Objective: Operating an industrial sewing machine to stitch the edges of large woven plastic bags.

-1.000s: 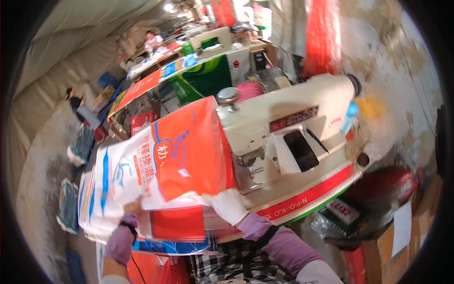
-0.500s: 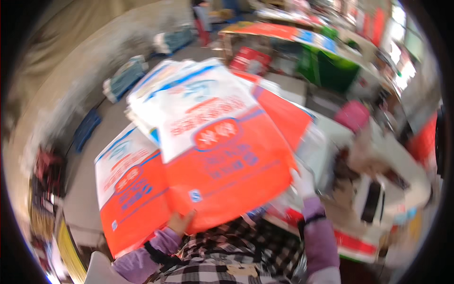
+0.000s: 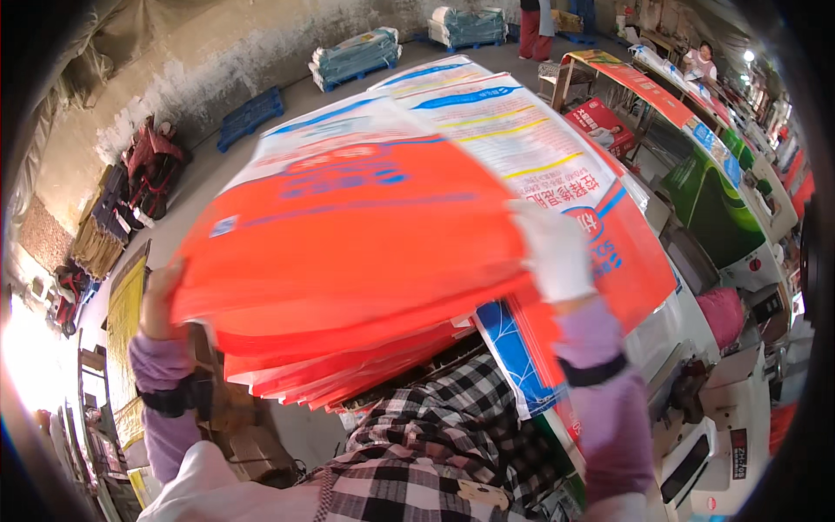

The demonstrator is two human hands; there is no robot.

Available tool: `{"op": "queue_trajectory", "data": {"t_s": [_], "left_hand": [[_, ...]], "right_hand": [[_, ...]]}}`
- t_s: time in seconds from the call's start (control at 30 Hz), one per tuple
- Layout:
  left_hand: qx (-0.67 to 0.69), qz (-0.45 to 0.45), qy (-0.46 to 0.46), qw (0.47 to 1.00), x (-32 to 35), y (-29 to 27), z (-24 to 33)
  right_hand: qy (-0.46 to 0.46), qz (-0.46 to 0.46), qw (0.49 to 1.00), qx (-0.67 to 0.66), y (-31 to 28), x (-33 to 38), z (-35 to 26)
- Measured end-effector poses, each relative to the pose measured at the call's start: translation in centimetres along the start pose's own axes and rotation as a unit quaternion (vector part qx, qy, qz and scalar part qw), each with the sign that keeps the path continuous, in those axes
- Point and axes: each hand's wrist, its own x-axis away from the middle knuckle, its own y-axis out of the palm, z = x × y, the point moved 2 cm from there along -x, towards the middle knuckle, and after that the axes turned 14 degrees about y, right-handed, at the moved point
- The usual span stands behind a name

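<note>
A large orange-red and white printed sack [image 3: 348, 244] spans the space before me, blurred by motion. My left hand [image 3: 160, 300], ungloved, grips its left edge. My right hand [image 3: 557, 250], in a white glove, holds its right edge, with the fingertips partly hidden. Under the sack are layered red edges of a pile of sacks [image 3: 339, 374]. Beyond and to the right lie more printed sacks [image 3: 522, 139], fanned over one another with white and red parts showing. A blue-patterned sack corner [image 3: 513, 357] sticks out beside my right forearm.
At right stands a white sewing machine [image 3: 726, 452] near a pink item [image 3: 720, 317]. A long table with printed sheets [image 3: 639, 87] runs along the far right, with a red box [image 3: 600, 126] by it. Blue pallets [image 3: 250, 117] and bundles [image 3: 355, 56] line the wall; people are farther back.
My left hand has moved left and up to the sack's left edge. The held sack now lies flatter and farther left, and the view has turned left.
</note>
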Motion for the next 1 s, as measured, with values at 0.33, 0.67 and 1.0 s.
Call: {"op": "queue_trajectory", "data": {"t_s": [0.33,0.67,1.0], "left_hand": [[0.045,0.129,-0.256,0.957,16.2,-4.4,-14.1],[-0.068,0.101,-0.102,0.987,18.2,-2.7,-22.2],[-0.435,-0.503,0.254,0.703,8.5,22.9,-9.4]], "right_hand": [[0.154,-0.247,0.934,0.208,15.7,12.1,-6.2],[0.246,-0.249,0.911,0.218,17.5,20.6,-2.7],[0.214,-0.299,0.929,-0.039,3.2,25.6,-6.2]]}}
